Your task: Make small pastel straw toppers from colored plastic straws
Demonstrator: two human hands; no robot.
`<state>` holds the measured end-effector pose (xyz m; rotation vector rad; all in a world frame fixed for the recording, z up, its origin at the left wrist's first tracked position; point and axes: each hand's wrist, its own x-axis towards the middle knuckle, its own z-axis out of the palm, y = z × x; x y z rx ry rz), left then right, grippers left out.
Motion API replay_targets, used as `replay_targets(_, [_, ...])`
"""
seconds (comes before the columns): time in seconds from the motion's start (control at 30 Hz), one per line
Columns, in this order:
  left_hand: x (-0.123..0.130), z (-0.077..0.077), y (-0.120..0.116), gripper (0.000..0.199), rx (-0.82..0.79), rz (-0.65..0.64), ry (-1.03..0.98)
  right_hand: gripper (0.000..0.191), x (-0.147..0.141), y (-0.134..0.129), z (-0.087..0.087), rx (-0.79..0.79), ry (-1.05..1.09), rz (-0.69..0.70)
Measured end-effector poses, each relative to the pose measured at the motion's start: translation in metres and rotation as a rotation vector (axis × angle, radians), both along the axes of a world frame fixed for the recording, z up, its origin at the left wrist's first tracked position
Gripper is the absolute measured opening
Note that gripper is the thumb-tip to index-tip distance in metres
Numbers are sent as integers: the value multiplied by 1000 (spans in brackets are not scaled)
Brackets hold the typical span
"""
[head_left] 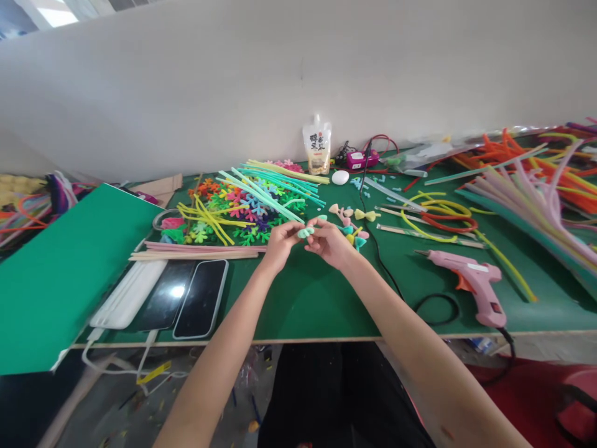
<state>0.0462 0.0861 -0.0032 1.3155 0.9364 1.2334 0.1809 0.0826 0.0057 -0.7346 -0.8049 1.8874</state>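
Observation:
My left hand [282,246] and my right hand [329,242] meet over the green table [312,305], their fingers closed on a small mint-green looped piece [305,233]. The piece looks like bent fuzzy stem; its lower parts are covered by fingertips. Just beyond my left hand, pale mint stems [261,196] lie across a pile of colourful snowflake-shaped pieces [254,208]. Small pastel bow-like pieces [366,214] are grouped to the right of my right hand.
A pink glue gun [471,280] lies at the right with its black cord. Two phones [201,298] and a white power bank [128,295] sit at the left, near a green board [74,274]. A drink pouch [317,146] stands at the back; more stems [532,205] spread far right.

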Motion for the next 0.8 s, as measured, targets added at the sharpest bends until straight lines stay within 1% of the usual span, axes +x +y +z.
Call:
replay_targets(0.07, [1,-1,0,16,-17,-10,-14,12,-1,0,-1,-59,34,19])
replay_targets(0.17, [2,-4,-1,14,-33,-31,-67,14,-1,-1,-3,-105,88,58])
replay_targets(0.27, [4,-6,-1,14,-28,-38,-91,16,-1,-2,-3,-118,120,72])
replay_targets(0.37, [5,-6,-2,19,1,-34,-99,17,-1,-2,-3,-119,129,79])
replay_targets(0.53, [5,-5,-3,26,4,-28,-45,19,0,-3,-4,-123,143,106])
replay_targets(0.8, [2,-4,-4,31,18,-22,33,19,0,-8,-1,-137,147,150])
